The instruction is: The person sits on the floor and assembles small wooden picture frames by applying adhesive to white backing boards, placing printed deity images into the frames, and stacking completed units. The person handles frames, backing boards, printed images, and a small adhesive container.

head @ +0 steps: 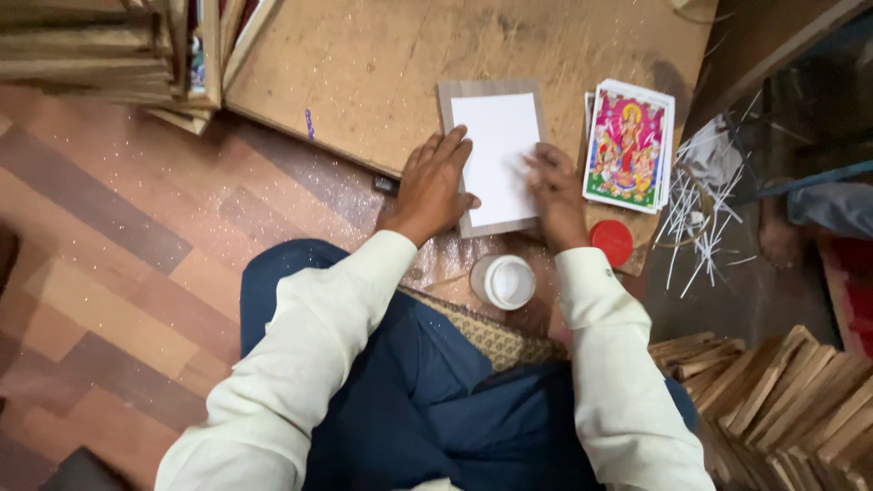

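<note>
A round white jar (503, 281) stands open beside its red lid (611, 242) on the board's near edge.

Both hands (496, 186) on white sheet (498, 155)

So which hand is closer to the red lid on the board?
The right hand. It rests on the white sheet, with the red lid just beside its wrist. The left hand is on the sheet's other edge, farther from the lid.
</note>
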